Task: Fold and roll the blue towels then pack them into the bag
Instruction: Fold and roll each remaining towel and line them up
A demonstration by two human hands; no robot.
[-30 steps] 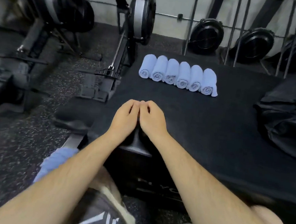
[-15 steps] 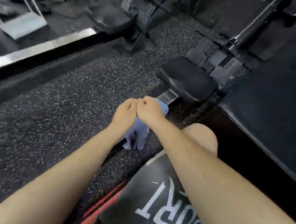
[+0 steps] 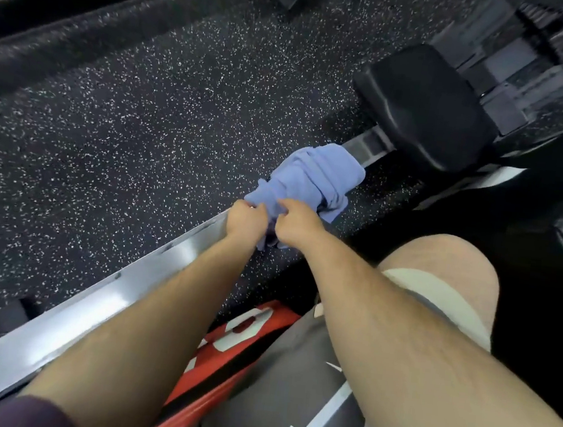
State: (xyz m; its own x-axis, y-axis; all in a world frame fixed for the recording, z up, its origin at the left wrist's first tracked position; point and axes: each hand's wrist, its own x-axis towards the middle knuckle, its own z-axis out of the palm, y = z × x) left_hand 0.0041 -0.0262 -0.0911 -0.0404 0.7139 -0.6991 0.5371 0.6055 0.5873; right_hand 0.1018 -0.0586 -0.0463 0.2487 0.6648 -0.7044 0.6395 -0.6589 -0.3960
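Towel (image 3: 311, 178) first: one blue, crumpled bundle lies low on the person's left side, draped over a metal rail (image 3: 100, 295) that runs along the speckled rubber floor (image 3: 145, 114), just short of a black padded seat (image 3: 424, 106). It is neither folded nor rolled; the cloth is bunched in loose creases with a corner hanging below the hands.

Both hands are on its near edge. The left hand (image 3: 247, 218) has its fingers curled into the cloth at the lower left of the bundle, and the right hand (image 3: 295, 219) pinches the fabric right beside it, the two almost touching. Both arms reach forward from above the person's lap, where grey shorts (image 3: 291, 386) with white lettering and a red panel show.

As for progress, this towel looks to be at the very start of its handling: gripped, but probably about to be lifted and carried somewhere flat before any folding begins. Folding, rolling and packing all remain for it. No bag and no other towels appear in this view, so how much of the overall job is done cannot be told from here.
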